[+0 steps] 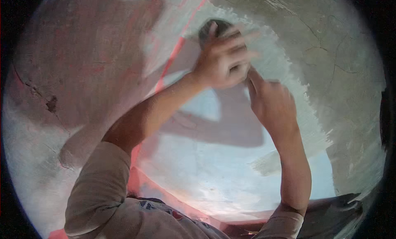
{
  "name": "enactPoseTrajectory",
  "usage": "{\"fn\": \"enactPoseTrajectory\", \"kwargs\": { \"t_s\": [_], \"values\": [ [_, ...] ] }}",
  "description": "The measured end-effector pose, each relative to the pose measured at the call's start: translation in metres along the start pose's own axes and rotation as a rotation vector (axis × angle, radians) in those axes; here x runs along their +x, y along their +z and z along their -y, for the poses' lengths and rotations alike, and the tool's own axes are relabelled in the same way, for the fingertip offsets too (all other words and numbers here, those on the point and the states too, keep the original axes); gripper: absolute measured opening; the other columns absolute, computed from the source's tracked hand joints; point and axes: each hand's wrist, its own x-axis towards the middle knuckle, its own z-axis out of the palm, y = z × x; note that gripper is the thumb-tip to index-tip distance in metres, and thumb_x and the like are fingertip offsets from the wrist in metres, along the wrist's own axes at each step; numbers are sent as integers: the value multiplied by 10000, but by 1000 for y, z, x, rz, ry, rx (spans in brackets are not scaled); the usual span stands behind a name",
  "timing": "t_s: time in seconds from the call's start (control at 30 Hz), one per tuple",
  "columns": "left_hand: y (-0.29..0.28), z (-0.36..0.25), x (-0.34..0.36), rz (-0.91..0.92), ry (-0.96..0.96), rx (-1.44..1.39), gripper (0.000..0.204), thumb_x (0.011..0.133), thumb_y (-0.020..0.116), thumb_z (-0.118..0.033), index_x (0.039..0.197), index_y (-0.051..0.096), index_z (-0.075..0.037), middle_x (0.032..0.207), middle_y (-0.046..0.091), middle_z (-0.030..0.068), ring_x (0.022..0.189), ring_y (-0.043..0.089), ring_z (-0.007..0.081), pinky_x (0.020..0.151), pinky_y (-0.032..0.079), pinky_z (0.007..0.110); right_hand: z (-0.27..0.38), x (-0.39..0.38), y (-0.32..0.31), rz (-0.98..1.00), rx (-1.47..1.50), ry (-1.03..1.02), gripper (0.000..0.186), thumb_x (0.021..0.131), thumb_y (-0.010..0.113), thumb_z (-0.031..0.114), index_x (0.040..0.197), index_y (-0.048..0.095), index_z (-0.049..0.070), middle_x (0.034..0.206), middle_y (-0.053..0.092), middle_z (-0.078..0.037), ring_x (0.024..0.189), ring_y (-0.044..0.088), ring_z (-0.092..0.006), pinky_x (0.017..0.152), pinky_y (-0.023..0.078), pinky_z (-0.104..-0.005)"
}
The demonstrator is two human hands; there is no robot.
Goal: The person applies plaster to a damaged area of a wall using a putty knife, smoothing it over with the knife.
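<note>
My left hand (225, 61) is raised near the top middle and smeared by motion, its blurred fingers pointing to the right. Directly behind its thumb and fingers shows a dark, rounded thing (213, 27). Most of it is covered, so I cannot tell its kind or whether the hand grips it. Just below and to the right, my right hand (273, 99) has its fingers curled in, with one digit reaching up to the left hand. Anything inside those curled fingers is hidden. Around both hands lies a pale, freshly coated-looking patch (198, 156) with ragged brush-like edges.
A pinkish-red stripe (170, 65) runs along the patch's left side. Beyond it is a mottled reddish-grey surface (82, 53) with cracks and a chipped spot (51, 103). Bare, cracked grey plaster (342, 65) lies to the right. Dark material (330, 216) sits at lower right.
</note>
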Motion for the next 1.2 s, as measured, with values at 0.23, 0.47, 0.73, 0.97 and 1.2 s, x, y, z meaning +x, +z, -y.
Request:
{"fn": "enactPoseTrajectory", "kwargs": {
  "t_s": [0.23, 0.47, 0.73, 0.97, 1.2],
  "values": [
    [-2, 25, -9, 21, 44, 94, 395, 787, 696, -126, 1142, 846, -217, 1527, 698, 61, 1387, 624, 370, 1106, 382, 574, -6, 6, 40, -56, -14, -12, 477, 1091, 596, 236, 1566, 629, 254, 739, 724, -229, 713, 774, -436, 615, 636, -559],
    [7, -18, -7, 22, 6, -40, 376, 785, 724, -133, 1129, 838, -232, 1527, 686, 71, 1341, 629, 385, 1107, 396, 574, 1, -15, 5, 25, 30, 90, 386, 1071, 626, 209, 1450, 699, 212, 805, 738, -235, 754, 754, -449, 644, 602, -567],
    [-31, 37, -39, 84, -111, -396, 677, 959, 699, -267, 1608, 586, -111, 1770, 376, 236, 1609, 348, 509, 1295, 268, 630, 6, -44, 11, -108, 234, 170, 362, 1040, 700, 153, 1398, 744, 129, 884, 750, -242, 779, 739, -443, 688, 585, -510],
    [15, 59, -26, 199, 1, 250, 795, 978, 741, -432, 1662, 498, -108, 1764, 373, 235, 1616, 339, 484, 1327, 256, 616, -32, -231, 7, -215, 676, 652, 202, 1082, 616, 67, 1163, 670, -110, 691, 565, -213, 546, 432, -173, 520, 357, -351],
    [15, 72, -15, 296, 22, 285, 873, 938, 777, -473, 1689, 466, -155, 1756, 392, 220, 1650, 271, 481, 1339, 234, 622, -18, -356, 33, -127, 856, 763, 273, 1168, 572, 210, 1009, 643, 0, 679, 546, -10, 562, 484, -124, 507, 374, -317]
  ]
}}
